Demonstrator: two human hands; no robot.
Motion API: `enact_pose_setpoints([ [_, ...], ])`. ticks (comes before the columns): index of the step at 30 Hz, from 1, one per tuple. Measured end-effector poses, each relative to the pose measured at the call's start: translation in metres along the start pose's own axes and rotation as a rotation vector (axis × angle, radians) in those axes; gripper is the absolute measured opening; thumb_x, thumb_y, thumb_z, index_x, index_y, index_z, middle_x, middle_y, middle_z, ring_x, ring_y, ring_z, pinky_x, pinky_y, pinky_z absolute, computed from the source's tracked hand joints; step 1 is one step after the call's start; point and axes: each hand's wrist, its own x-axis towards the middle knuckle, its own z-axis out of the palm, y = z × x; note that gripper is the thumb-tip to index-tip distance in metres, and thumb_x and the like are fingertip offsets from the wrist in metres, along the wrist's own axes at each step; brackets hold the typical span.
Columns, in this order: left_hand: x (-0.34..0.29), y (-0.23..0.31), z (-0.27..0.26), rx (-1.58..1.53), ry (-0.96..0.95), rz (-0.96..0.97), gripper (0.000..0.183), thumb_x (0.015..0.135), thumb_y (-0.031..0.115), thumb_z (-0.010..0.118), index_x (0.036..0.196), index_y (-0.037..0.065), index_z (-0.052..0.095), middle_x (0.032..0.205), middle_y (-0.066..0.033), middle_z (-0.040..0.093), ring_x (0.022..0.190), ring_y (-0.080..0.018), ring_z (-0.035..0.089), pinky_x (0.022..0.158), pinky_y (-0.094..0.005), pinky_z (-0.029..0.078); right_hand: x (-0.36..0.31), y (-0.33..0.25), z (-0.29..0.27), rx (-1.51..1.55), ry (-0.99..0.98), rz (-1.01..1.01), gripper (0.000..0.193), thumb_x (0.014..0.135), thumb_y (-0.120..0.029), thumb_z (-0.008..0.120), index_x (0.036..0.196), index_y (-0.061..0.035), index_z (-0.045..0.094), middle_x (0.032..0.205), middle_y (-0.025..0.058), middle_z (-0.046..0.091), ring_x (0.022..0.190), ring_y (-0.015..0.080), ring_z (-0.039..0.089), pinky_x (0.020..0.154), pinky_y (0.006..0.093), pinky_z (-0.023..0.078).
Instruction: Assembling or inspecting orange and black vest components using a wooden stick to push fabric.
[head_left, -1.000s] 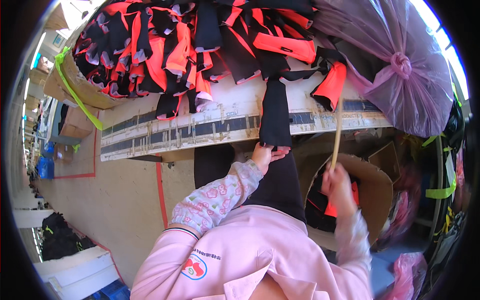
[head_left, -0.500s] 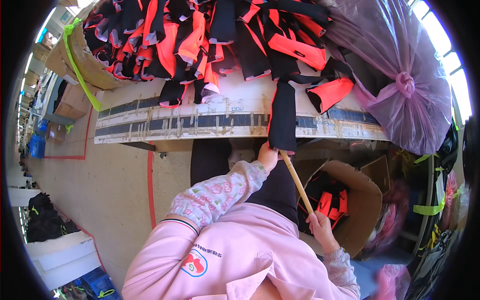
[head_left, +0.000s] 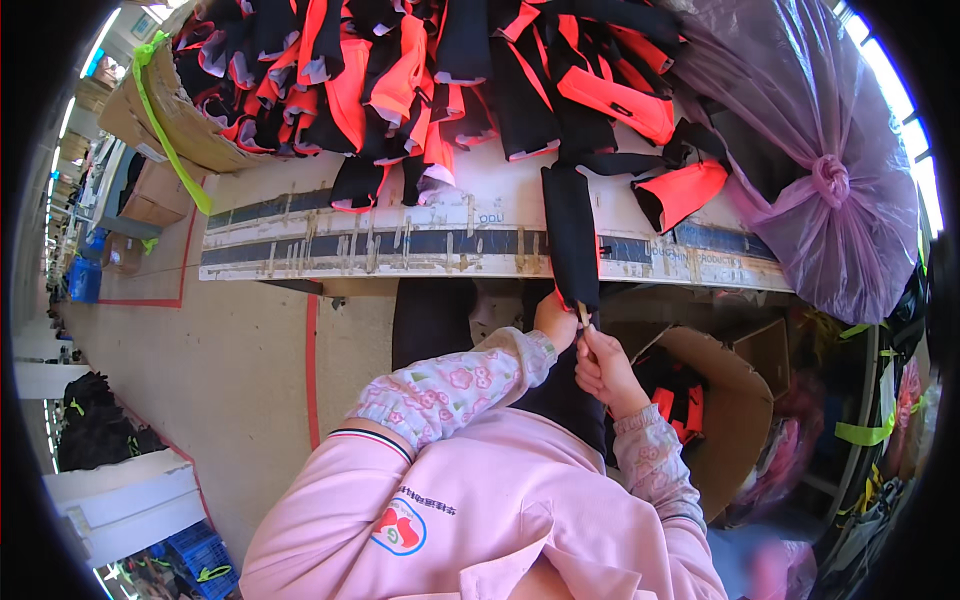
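The tabletop [head_left: 480,225] carries a big heap of black and orange fabric pieces [head_left: 400,70], with a tied purple plastic bag [head_left: 810,170] at its right end and an open cardboard box [head_left: 735,400] below its edge, holding more orange and black pieces. One black fabric sleeve [head_left: 570,235] hangs over the tabletop's front edge. A second ago the wooden stick [head_left: 583,314] stood long and mostly bare beside it; now only a short stub shows at the sleeve's lower end, so the stick looks pushed well inside. The left hand [head_left: 555,320] pinches the sleeve's opening, its grip closed on the cloth, and the right hand [head_left: 603,368], risen from near the box, is clamped on the stub.
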Motion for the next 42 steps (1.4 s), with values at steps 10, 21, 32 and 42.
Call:
enact_pose_setpoints([
  [10,-0.002,-0.001,-0.01,-0.208,-0.187,0.025,0.016,0.091,0.013,0.047,0.089,0.003,0.059,0.078,-0.0086,0.062,0.071,-0.0171,0.062,0.06,-0.0287,0.051,-0.041,-0.007,0.016,-0.227,0.084,-0.026,0.032,0.096,-0.029,0.038,0.08,-0.0046,0.051,0.044,0.0007,0.041,0.03,0.0096,0.034,0.03,0.0236,0.027],
  [21,-0.003,-0.003,0.005,-0.379,-0.077,-0.094,0.017,0.094,0.015,0.045,0.096,0.002,0.056,0.084,-0.01,0.06,0.073,-0.0211,0.062,0.058,-0.0351,0.055,-0.122,0.054,0.036,-0.103,0.279,-0.031,0.031,0.097,-0.028,0.039,0.08,-0.0062,0.053,0.048,-0.0024,0.04,0.038,0.006,0.031,0.036,0.0209,0.025],
  [32,0.004,-0.011,0.005,-0.383,-0.08,0.047,0.016,0.091,0.015,0.05,0.097,0.003,0.058,0.085,-0.0101,0.063,0.072,-0.0209,0.063,0.059,-0.0319,0.052,-0.081,0.034,0.045,0.241,0.241,-0.007,0.029,0.097,-0.03,0.038,0.081,-0.0083,0.048,0.046,-0.0022,0.031,0.034,0.008,0.025,0.033,0.0236,0.021],
  [42,0.006,-0.001,-0.009,-0.217,-0.089,-0.025,0.017,0.091,0.011,0.047,0.1,0.002,0.058,0.091,-0.0094,0.062,0.07,-0.0184,0.06,0.059,-0.0278,0.05,0.009,0.013,0.036,-0.007,0.292,-0.182,0.03,0.096,-0.03,0.04,0.078,-0.0068,0.048,0.046,-0.0015,0.036,0.032,0.0088,0.029,0.032,0.0232,0.023],
])
